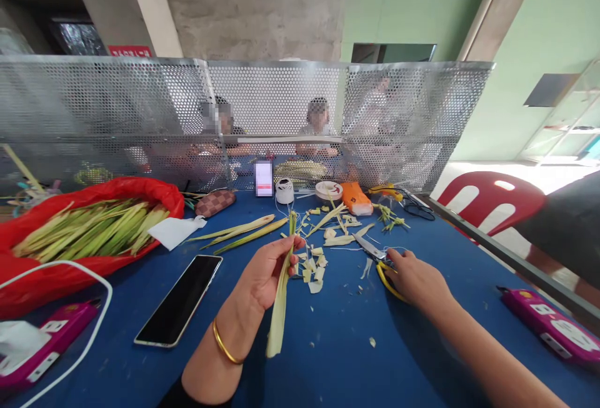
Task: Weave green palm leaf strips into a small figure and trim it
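Note:
My left hand (pixel 269 270) is closed, pinching a folded corn husk (pixel 279 317) near its upper part. The husk's green narrow end points up and away, while its pale wide end hangs toward me. On the right, my right hand (pixel 415 277) has its fingers at the yellow handles of the scissors (pixel 370 247). The blades point away to the left, low over the table, and the fingertips are partly hidden. Cut husk pieces (pixel 313 270) lie between the hands. Farther off are a spool of white thread (pixel 284 191) and two long husks (pixel 250 233).
A red bag (pixel 164 192) of husks is at the left, near a black phone (pixel 180 302) and a purple power strip (pixel 60 339). Another power strip (pixel 548 320) lies right. Tape (pixel 328 190) and an orange packet (pixel 357 198) sit before a perforated metal screen (pixel 281 95); people sit behind it.

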Demonstrator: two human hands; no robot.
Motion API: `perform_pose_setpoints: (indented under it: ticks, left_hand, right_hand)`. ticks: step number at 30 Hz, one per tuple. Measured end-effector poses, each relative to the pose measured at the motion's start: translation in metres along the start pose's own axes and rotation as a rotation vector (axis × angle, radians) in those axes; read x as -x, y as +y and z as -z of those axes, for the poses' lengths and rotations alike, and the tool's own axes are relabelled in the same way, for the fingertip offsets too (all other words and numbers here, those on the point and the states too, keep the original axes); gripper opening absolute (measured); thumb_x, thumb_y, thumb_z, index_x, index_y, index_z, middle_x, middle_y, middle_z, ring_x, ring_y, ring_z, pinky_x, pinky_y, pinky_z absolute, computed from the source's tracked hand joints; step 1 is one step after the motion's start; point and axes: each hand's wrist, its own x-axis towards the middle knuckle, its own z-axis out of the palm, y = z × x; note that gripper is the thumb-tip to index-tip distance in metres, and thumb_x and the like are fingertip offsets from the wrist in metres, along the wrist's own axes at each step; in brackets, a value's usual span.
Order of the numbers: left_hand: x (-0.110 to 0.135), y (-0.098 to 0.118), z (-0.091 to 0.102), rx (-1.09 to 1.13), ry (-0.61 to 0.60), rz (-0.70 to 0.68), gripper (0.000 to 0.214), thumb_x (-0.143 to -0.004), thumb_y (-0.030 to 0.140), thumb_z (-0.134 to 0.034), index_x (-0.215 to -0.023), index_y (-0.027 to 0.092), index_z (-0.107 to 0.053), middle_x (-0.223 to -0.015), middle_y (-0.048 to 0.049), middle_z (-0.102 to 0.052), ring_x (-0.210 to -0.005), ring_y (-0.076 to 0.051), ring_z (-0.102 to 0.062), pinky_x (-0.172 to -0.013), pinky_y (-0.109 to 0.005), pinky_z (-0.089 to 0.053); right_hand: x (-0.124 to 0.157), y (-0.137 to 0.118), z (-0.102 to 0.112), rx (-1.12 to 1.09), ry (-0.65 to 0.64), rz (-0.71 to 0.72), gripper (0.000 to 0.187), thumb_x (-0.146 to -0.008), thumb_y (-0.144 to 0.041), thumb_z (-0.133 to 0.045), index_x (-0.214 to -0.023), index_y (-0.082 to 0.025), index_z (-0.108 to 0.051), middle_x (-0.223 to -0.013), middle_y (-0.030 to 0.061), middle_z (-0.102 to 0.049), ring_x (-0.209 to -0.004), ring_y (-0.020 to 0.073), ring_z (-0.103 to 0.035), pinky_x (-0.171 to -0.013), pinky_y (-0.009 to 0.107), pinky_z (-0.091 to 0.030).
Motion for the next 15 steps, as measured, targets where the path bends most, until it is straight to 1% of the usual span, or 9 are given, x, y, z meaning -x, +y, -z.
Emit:
perform_pose_setpoints:
  ticks: [2,3,4,6,8,10,11,14,15]
  left_hand:
    - [0.000,-0.005,-0.002,-0.023,-0.034,-0.008,0.011,-0.085,0.013,-0.059,-0.079,0.009,-0.068,-0.077,-0.0008,-0.063,-0.046,-0.002,-0.051,-0.039,-0.014,-0.041]
    - [0.000,-0.008,-0.003,-0.034,-0.056,-0.007,0.011,-0.084,0.012,-0.059,-0.079,0.009,-0.068,-0.077,-0.0013,-0.063,-0.046,-0.002,-0.051,-0.039,-0.014,-0.041]
    - [0.000,-0.011,-0.004,-0.046,-0.083,-0.004,0.012,-0.084,0.012,-0.059,-0.078,0.008,-0.068,-0.077,-0.0017,-0.062,-0.046,-0.003,-0.051,-0.039,-0.014,-0.041]
    - [0.000,-0.017,-0.005,-0.062,-0.143,0.003,0.012,-0.084,0.013,-0.059,-0.078,0.008,-0.069,-0.076,-0.0025,-0.062,-0.046,-0.003,-0.051,-0.039,-0.014,-0.041]
    - [-0.001,-0.018,-0.005,-0.072,-0.168,0.002,0.013,-0.083,0.013,-0.059,-0.077,0.007,-0.069,-0.072,-0.0028,-0.061,-0.046,-0.003,-0.050,-0.039,-0.014,-0.040]
    - [-0.002,-0.016,-0.005,-0.071,-0.115,-0.014,0.015,-0.084,0.013,-0.058,-0.075,0.007,-0.068,-0.064,-0.0018,-0.059,-0.044,-0.004,-0.049,-0.039,-0.013,-0.039]
    - [-0.002,-0.014,-0.004,-0.063,-0.060,-0.025,0.016,-0.085,0.013,-0.057,-0.075,0.008,-0.068,-0.060,-0.0007,-0.057,-0.043,-0.004,-0.048,-0.039,-0.013,-0.038]
    - [-0.004,-0.008,-0.004,-0.045,0.120,-0.052,0.013,-0.086,0.016,-0.057,-0.081,0.011,-0.067,-0.052,0.0027,-0.052,-0.039,-0.004,-0.044,-0.037,-0.014,-0.037]
    - [-0.004,-0.006,-0.004,-0.042,0.159,-0.055,0.011,-0.086,0.017,-0.058,-0.084,0.011,-0.067,-0.051,0.0033,-0.052,-0.038,-0.005,-0.044,-0.037,-0.014,-0.037]
  right_hand:
    - [0.004,-0.015,0.013,-0.026,0.067,0.072,0.018,-0.086,-0.020,-0.055,-0.091,-0.013,-0.070,-0.091,0.0200,-0.068,-0.091,0.0341,-0.066,-0.070,0.038,-0.048]
    - [0.006,-0.027,0.021,-0.153,0.105,0.131,0.019,-0.086,-0.023,-0.055,-0.091,-0.014,-0.071,-0.091,0.0188,-0.069,-0.093,0.0339,-0.065,-0.076,0.041,-0.048]
    - [0.008,-0.041,0.028,-0.363,0.120,0.231,0.022,-0.088,-0.027,-0.055,-0.099,-0.016,-0.070,-0.098,0.0162,-0.069,-0.096,0.0315,-0.064,-0.080,0.041,-0.047]
    - [0.008,-0.072,0.038,-0.880,0.013,0.450,0.026,-0.087,-0.033,-0.056,-0.108,-0.022,-0.067,-0.110,0.0092,-0.069,-0.101,0.0250,-0.063,-0.088,0.037,-0.046]
    - [0.005,-0.097,0.040,-1.258,-0.172,0.540,0.025,-0.085,-0.037,-0.058,-0.102,-0.021,-0.067,-0.099,0.0051,-0.071,-0.094,0.0216,-0.064,-0.083,0.033,-0.048]
    - [0.001,-0.109,0.036,-1.398,-0.256,0.503,0.030,-0.088,-0.043,-0.053,-0.078,-0.018,-0.067,-0.071,0.0025,-0.068,-0.071,0.0176,-0.063,-0.072,0.030,-0.048]
    - [-0.001,-0.108,0.033,-1.428,-0.245,0.444,0.034,-0.088,-0.045,-0.052,-0.070,-0.018,-0.064,-0.060,0.0003,-0.062,-0.061,0.0154,-0.059,-0.066,0.028,-0.046]
    - [-0.009,-0.085,0.029,-1.490,-0.269,0.311,0.036,-0.084,-0.051,-0.056,-0.069,-0.018,-0.064,-0.048,-0.0048,-0.049,-0.049,0.0114,-0.049,-0.058,0.026,-0.042]
    - [-0.013,-0.074,0.030,-1.515,-0.282,0.278,0.037,-0.082,-0.053,-0.058,-0.071,-0.018,-0.064,-0.045,-0.0072,-0.042,-0.043,0.0096,-0.041,-0.055,0.026,-0.041]
